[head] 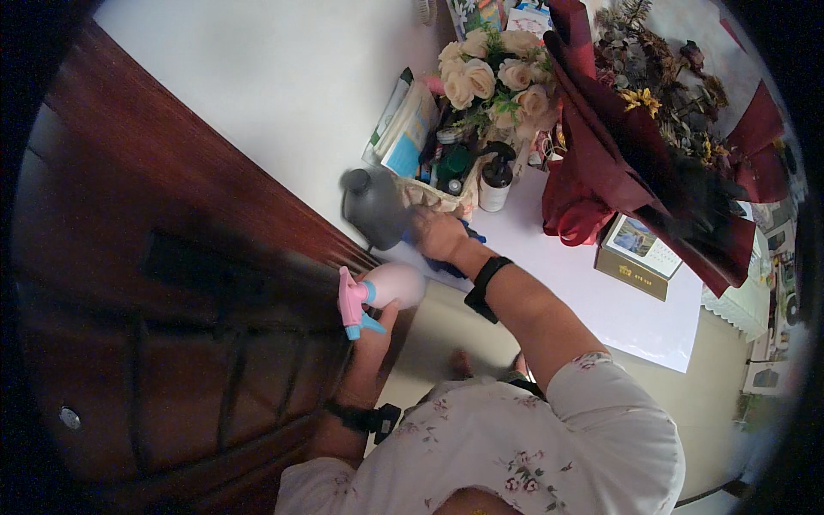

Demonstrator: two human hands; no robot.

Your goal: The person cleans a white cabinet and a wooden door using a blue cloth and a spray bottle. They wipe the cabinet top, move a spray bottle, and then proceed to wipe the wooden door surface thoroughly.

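My left hand (380, 322) holds a pink spray bottle (396, 285) with a pink and light-blue trigger head, low beside the dark wooden door frame. My right hand (441, 235) reaches over the white-covered table, with a blue cloth (444, 264) under and beside it; its fingers are blurred, and whether they grip the cloth is not plain. Just left of that hand is a dark grey rounded object (373, 209), also blurred, with a short knob on top. Right behind my right hand stands a fabric-lined basket (438, 196) of small items.
A pump bottle (496, 187) with a white label stands beside the basket. Cream artificial roses (479, 77) rise behind it. Further right are a bouquet in dark red wrapping (605, 135) and a desk calendar (634, 248). The wooden door frame (212, 154) runs along the left.
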